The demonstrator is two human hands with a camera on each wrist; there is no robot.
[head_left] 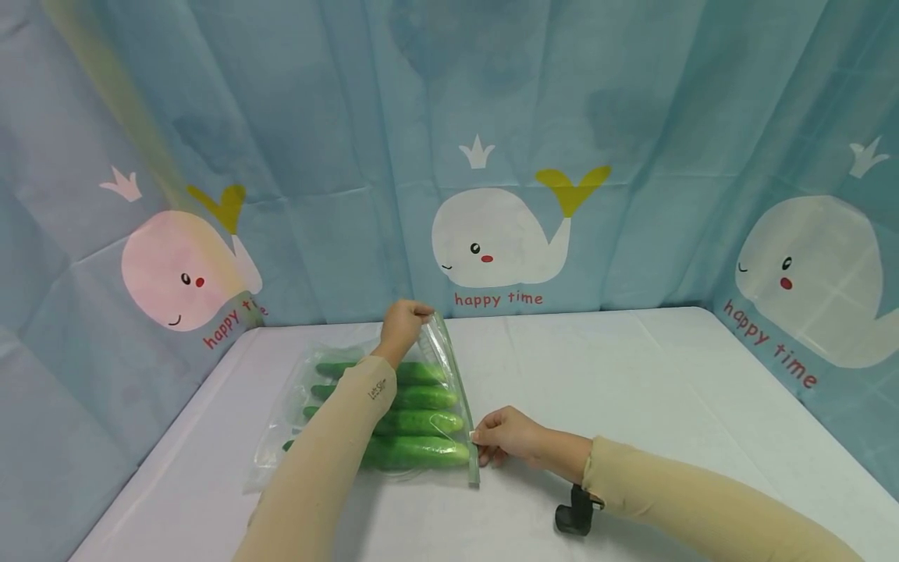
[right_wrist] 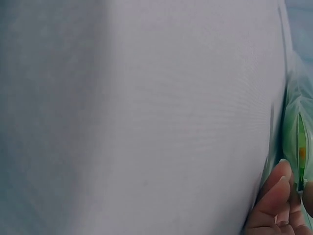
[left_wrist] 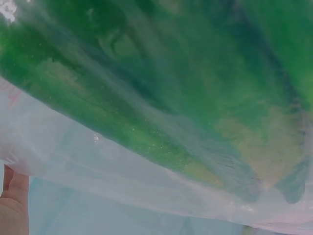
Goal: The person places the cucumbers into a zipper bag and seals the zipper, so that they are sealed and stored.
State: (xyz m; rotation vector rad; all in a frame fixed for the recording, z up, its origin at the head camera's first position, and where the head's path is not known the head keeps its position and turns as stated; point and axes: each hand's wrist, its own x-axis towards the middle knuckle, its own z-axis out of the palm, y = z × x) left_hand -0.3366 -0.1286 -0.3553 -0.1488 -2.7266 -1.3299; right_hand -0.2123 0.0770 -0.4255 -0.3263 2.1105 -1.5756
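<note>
A clear zip bag (head_left: pixel 281 425) lies flat on the table with several green cucumbers (head_left: pixel 421 451) side by side inside. Its zip edge (head_left: pixel 456 375) faces right. At the far end of that edge, my left hand (head_left: pixel 402 328) pinches the bag's corner and lifts it slightly. Nearer to me, my right hand (head_left: pixel 511 434) pinches the zip edge between thumb and fingers. In the right wrist view, a narrow gap shows in the bag's mouth (right_wrist: pixel 297 127) just beyond the fingers. Cucumbers under the film (left_wrist: pixel 122 122) fill the left wrist view; my left forearm hides part of them in the head view.
The white table (head_left: pixel 597 375) extends to the right of the bag. Behind it hangs a blue curtain (head_left: pixel 337 250) printed with whales. A black wrist-worn device (head_left: pixel 574 515) sits under my right sleeve, close to the tabletop.
</note>
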